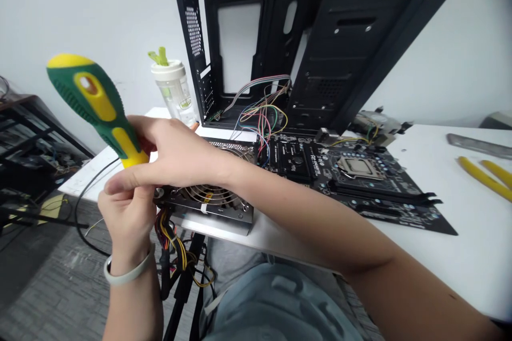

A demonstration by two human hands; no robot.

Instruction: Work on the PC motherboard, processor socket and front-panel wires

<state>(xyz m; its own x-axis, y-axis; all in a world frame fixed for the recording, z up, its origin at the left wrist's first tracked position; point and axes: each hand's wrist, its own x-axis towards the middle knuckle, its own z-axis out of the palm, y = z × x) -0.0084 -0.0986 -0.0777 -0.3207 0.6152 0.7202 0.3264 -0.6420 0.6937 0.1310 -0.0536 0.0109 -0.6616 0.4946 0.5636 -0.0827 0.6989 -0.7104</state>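
Note:
My right hand [176, 157] reaches across to the left and is closed round the lower part of a green and yellow screwdriver handle [90, 98], which points up and to the left. My left hand [128, 218], with a pale wristband, sits just under it with its fingers curled. What they grip is hidden by my right fingers. Both hands are at the left corner of a power supply unit with a round fan grille [212, 194], which lies at the front edge of the white table [472, 245]. The screwdriver's shaft and tip are hidden.
A motherboard [360, 181] lies right of the power supply. An open black computer case [312, 37] stands behind, with coloured wires [264, 112] hanging out. A plastic bottle [175, 90] stands back left. Yellow-handled pliers [486, 173] and a grey bar [476, 144] lie far right. Cables [176, 256] hang below.

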